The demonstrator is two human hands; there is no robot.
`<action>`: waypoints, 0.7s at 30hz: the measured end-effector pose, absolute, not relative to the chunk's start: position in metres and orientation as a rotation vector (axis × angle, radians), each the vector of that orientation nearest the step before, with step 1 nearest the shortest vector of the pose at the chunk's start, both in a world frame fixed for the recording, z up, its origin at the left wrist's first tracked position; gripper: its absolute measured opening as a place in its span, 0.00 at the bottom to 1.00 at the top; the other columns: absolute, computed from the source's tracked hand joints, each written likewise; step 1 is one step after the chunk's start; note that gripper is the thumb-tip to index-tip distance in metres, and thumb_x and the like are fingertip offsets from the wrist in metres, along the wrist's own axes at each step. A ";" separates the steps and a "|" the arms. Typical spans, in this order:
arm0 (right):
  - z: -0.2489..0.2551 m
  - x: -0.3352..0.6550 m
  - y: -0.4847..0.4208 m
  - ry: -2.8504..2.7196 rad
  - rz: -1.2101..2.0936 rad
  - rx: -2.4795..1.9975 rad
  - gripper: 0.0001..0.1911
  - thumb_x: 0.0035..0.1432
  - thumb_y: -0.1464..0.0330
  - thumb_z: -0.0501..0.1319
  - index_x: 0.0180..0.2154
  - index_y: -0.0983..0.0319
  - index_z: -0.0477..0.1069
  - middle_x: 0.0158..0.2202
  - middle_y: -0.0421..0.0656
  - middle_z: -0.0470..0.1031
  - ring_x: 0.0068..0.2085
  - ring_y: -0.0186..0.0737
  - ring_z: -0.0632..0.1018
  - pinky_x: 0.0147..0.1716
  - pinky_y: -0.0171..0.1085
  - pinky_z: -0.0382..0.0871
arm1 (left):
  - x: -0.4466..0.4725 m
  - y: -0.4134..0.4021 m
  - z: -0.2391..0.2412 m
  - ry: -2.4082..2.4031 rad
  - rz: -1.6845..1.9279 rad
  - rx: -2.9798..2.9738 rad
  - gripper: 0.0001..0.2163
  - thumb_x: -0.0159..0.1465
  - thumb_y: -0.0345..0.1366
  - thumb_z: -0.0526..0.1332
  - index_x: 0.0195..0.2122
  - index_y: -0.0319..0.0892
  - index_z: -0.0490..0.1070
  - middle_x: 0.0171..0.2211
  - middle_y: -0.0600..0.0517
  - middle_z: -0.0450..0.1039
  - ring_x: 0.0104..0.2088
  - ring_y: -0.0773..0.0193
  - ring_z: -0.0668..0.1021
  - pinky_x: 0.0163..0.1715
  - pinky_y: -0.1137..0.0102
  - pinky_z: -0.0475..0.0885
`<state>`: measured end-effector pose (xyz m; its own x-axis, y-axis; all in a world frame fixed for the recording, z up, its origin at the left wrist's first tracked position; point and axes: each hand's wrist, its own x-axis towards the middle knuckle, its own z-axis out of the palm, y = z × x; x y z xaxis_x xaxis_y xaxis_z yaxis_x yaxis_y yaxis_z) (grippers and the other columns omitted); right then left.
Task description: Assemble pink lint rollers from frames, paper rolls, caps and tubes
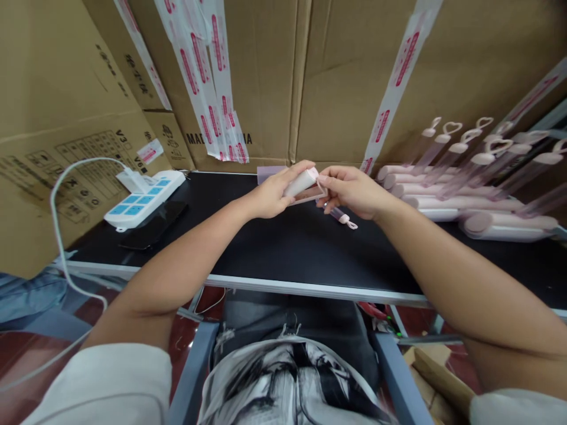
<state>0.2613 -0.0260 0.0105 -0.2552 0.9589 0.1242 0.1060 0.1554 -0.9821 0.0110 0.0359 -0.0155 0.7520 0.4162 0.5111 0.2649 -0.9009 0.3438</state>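
Note:
Above the black table, my left hand is wrapped round a pale pink cylinder with a flat edge along its lower side. My right hand meets it from the right. Its thumb and fingers are pinched at the cylinder's right end, at a thin pale strip or loop whose kind I cannot make out. Just below my right hand a translucent pink tube with a looped cap lies on the table, partly hidden by the fingers. Behind my left hand shows a pale lilac flat piece.
Several pale pink cylinders lie stacked at the right, with clear tubes and heart-loop caps standing over them. A white power strip and a dark phone-like slab are at the left. Cardboard walls the back.

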 end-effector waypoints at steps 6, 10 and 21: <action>0.008 0.252 -0.026 -1.336 1.573 -1.019 0.10 0.67 0.62 0.67 0.37 0.63 0.75 0.36 0.49 0.84 0.25 0.38 0.80 0.22 0.34 0.80 | 0.010 0.035 -0.012 0.467 0.820 2.822 0.41 0.59 0.24 0.60 0.75 0.47 0.56 0.70 0.39 0.70 0.69 0.44 0.74 0.72 0.45 0.68; 0.001 0.246 -0.026 -1.336 1.556 -1.039 0.18 0.60 0.58 0.77 0.32 0.62 0.73 0.26 0.42 0.77 0.22 0.34 0.76 0.17 0.31 0.74 | 0.009 0.028 -0.006 0.508 0.727 2.857 0.39 0.60 0.22 0.59 0.73 0.49 0.56 0.67 0.40 0.71 0.67 0.47 0.76 0.70 0.46 0.69; 0.001 0.239 -0.029 -1.310 1.469 -1.079 0.33 0.45 0.52 0.86 0.25 0.60 0.65 0.20 0.36 0.68 0.19 0.32 0.74 0.12 0.29 0.69 | 0.007 0.017 0.007 0.612 0.555 2.902 0.38 0.61 0.20 0.59 0.73 0.45 0.56 0.66 0.38 0.70 0.67 0.47 0.76 0.71 0.48 0.69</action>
<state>0.2388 -0.0293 0.0011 -0.2485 0.9671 -0.0544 -0.0563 -0.0705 -0.9959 0.0074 0.0167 0.0072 0.8506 0.4118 0.3270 0.3661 -0.9102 0.1940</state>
